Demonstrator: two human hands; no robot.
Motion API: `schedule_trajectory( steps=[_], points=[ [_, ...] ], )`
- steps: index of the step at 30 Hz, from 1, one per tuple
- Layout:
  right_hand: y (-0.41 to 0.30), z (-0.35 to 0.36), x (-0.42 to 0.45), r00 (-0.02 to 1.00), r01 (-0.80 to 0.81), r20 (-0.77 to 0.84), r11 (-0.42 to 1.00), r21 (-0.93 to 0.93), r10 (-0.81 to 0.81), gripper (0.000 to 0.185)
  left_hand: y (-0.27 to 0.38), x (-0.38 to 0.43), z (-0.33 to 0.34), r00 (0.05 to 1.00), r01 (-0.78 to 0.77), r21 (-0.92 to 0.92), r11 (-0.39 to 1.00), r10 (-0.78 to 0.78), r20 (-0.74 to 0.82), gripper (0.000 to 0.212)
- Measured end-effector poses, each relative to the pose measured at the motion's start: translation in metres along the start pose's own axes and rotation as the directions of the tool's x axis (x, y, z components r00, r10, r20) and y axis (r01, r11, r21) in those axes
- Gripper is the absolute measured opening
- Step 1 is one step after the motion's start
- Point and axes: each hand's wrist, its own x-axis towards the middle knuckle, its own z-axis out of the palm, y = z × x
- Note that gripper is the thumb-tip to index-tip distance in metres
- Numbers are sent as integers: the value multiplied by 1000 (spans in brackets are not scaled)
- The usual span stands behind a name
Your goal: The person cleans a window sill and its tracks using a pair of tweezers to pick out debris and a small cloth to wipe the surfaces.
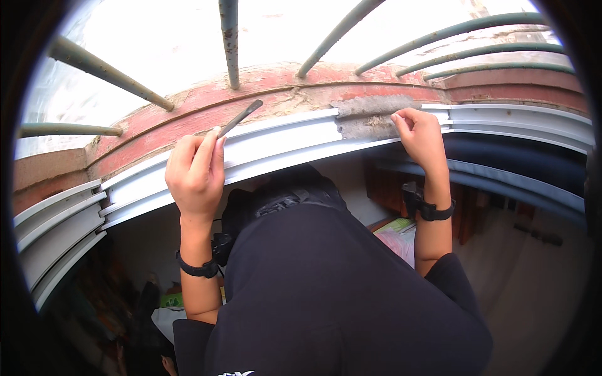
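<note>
My left hand (196, 171) is closed around a slim dark metal tool (242, 117) with a flattened tip, which points up and right over the white window track (282, 141). A grey ragged-edged cloth or pad (376, 105) lies across the right part of the track and over the sill edge. At its right end is my right hand (421, 136), thumb and index fingertip pinched together; whether they grip the cloth's edge or anything small cannot be told. Black straps with small devices sit on both wrists.
Rusty green bars (229, 47) rise from a peeling red window frame (207, 105) beyond the track. White side frames (61, 225) meet the track at both ends. Below, inside the room, are a brown wooden piece of furniture (388, 185) and part of another person at the lower left.
</note>
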Motion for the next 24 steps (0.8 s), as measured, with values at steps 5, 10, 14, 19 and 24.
schedule_trajectory(
  steps=[5, 10, 14, 19, 24],
  points=[
    [-3, 2, -5, 999, -25, -31, 1000, -16, 24, 21, 0, 0, 0, 1000, -13, -15, 1000, 13, 16, 18],
    [-9, 2, -5, 995, -24, -100, 999, -36, 20, 21, -1, 0, 0, 1000, 3, -2, 1000, -3, 16, 19],
    [-23, 14, -1, 981, 84, -178, 995, 62, -72, 19, 0, 1, 0, 1000, 6, -2, 1000, -6, 11, 18],
    [-70, 36, 19, 964, 261, -80, 962, 79, -255, 17, -1, 0, 1, 1000, -8, -14, 1000, 9, 26, 20],
    [-103, 63, 40, 943, 333, -13, 940, 75, -333, 18, -3, -1, 0, 1000, -13, -18, 1000, 13, 12, 21]
  ],
)
